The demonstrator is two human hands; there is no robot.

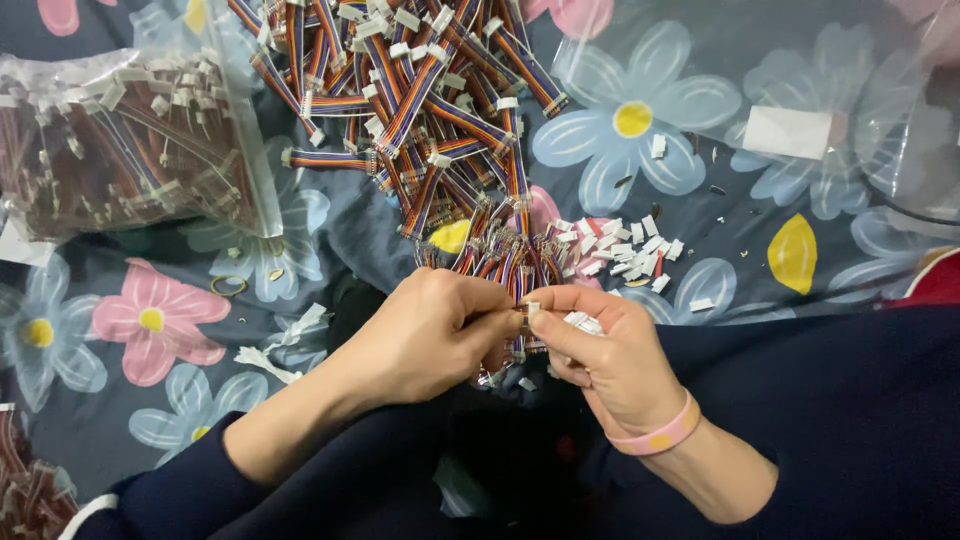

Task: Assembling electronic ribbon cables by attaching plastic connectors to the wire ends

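My left hand (430,335) pinches the end of a short multicoloured ribbon cable (517,300) at the middle of the view. My right hand (610,360), with a pink band on the wrist, pinches a small white plastic connector (533,311) against that cable end and keeps several more white connectors (583,322) in its palm. Both hands touch each other at the fingertips. Just above them lies a bundle of the same cables (500,262) with bare ends.
A big heap of ribbon cables with white connectors (410,90) fills the top centre. A clear bag of cables (120,140) lies top left. Loose white connectors (630,245) are scattered right of the heap. Another clear bag (800,130) lies top right on the floral sheet (150,320).
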